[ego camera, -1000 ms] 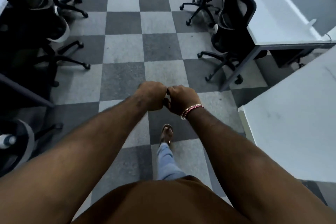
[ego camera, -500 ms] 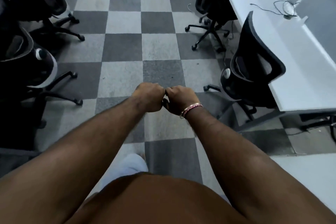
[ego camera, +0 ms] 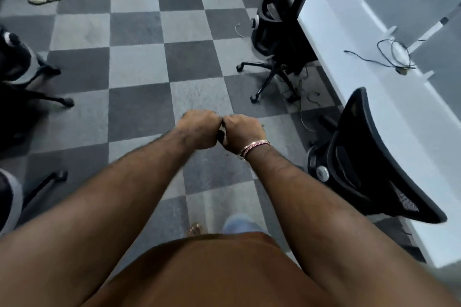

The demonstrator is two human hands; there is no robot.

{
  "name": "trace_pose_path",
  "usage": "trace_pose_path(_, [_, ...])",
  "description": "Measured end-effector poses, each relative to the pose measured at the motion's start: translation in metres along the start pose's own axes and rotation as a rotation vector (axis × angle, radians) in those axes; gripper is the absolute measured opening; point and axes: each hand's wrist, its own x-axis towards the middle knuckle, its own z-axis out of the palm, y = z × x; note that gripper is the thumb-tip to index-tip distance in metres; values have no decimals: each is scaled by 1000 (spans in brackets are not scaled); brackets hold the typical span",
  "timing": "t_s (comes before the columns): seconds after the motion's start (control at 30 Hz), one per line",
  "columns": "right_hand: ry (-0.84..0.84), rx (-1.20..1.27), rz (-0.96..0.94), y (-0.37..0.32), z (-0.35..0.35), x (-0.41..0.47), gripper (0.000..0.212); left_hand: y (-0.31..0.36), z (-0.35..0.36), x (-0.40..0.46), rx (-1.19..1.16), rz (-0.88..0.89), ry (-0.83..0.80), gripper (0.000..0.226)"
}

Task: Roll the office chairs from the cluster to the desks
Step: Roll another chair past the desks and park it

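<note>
1. Left hand and right hand: fists curled, knuckles touching, gripping nothing visible.
2. Two black office chairs tucked against white surface, at right.

Your left hand and right hand meet knuckle to knuckle with the fingers curled under, so you cannot tell what the small dark thing between them is, or whether either hand grips it. The chairs at your left are cut off by the frame's edge, showing only dark legs, castors and a bit of seat, and the near chair's seat and base hide under the desk. The small object at the cable's end on the desk is too small to name, and your feet are blurred and half covered by your shirt.
</note>
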Motion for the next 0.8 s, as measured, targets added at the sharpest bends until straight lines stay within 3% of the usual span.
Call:
trace_pose_path(0.3, [-15,-43,-29,95,0,272,27,-125,-41,262,40,28,5,23])
trace_pose_path(0.63, [-16,-99,-58,214,-56,599,29,-261,-160,557,42,-18,-17,24])
trace_pose_path(0.8, [-44,-100,2,262,-45,721,32,-313,-178,685,76,72,-31,27])
